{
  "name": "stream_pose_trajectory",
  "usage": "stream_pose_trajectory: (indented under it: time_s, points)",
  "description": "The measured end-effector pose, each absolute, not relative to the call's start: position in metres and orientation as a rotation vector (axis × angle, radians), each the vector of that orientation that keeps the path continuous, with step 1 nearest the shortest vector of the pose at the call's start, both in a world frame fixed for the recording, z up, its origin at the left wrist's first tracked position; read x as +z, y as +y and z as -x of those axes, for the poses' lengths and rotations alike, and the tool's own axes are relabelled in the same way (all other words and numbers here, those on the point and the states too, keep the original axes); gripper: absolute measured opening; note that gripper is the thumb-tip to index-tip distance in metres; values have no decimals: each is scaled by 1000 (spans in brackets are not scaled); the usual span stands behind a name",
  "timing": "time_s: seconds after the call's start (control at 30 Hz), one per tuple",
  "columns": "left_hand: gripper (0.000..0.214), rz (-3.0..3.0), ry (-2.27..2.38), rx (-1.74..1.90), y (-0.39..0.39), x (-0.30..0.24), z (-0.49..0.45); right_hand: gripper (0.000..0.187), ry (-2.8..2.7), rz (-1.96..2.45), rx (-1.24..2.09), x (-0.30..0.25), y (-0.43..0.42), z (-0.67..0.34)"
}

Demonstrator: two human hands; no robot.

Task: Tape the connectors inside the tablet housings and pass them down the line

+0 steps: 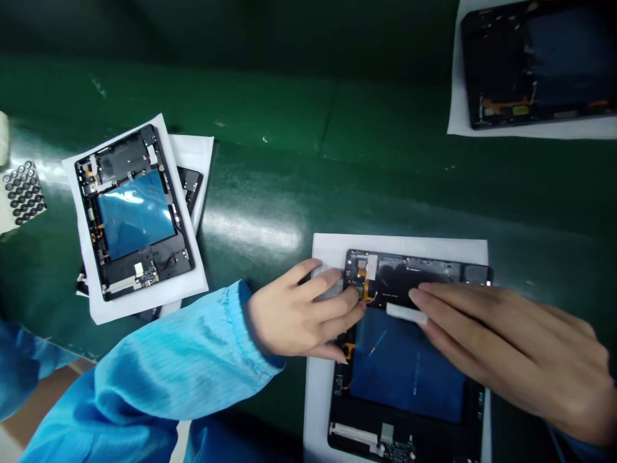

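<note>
An opened tablet point(409, 373) with a blue film over its battery lies on a white sheet point(332, 247) in front of me. My left hand point(299, 318), in a light blue sleeve, rests on the tablet's upper left corner with fingers stretched out beside an orange flex cable point(365, 286). My right hand point(511, 350) reaches in from the right, its outstretched fingertips pressing on a small white strip point(402, 312) at the top edge of the blue film.
A second opened tablet point(134, 212) lies on white paper at the left, stacked over another unit. A sheet of small black round pads point(23, 193) sits at the far left. A third tablet point(540, 61) rests top right on the green mat point(308, 161).
</note>
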State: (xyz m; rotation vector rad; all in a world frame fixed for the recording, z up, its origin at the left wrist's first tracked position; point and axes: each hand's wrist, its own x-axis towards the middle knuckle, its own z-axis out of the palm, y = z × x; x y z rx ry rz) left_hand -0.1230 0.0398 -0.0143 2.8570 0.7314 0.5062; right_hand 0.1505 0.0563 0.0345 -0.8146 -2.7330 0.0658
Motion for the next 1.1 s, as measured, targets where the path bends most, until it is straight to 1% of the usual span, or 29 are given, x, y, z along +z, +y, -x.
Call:
stream_pose_trajectory:
  time_s: [0.07,0.2,0.33,0.5,0.7,0.97,1.1]
  points:
    - [60,-2853,739,518,40,-14,123,33,-2771,784,42,31,63,-147]
    - [59,-2839,747,555,39,-15,123,25,-2794,625,13,28,65,-144]
    - [62,-2841,734,528,38,-17,123,30,-2860,673,60,29,46,-158]
    - [63,-2843,740,526,38,-18,124,35,-2906,737,4,24,28,-167]
    - [56,-2830,753,547,38,-16,123,34,-2909,794,24,23,31,-159]
    - [63,-2855,735,515,38,-17,125,44,-2940,904,43,15,37,-152]
    - [64,-2898,696,479,42,-13,125,44,-2932,872,10,14,44,-145]
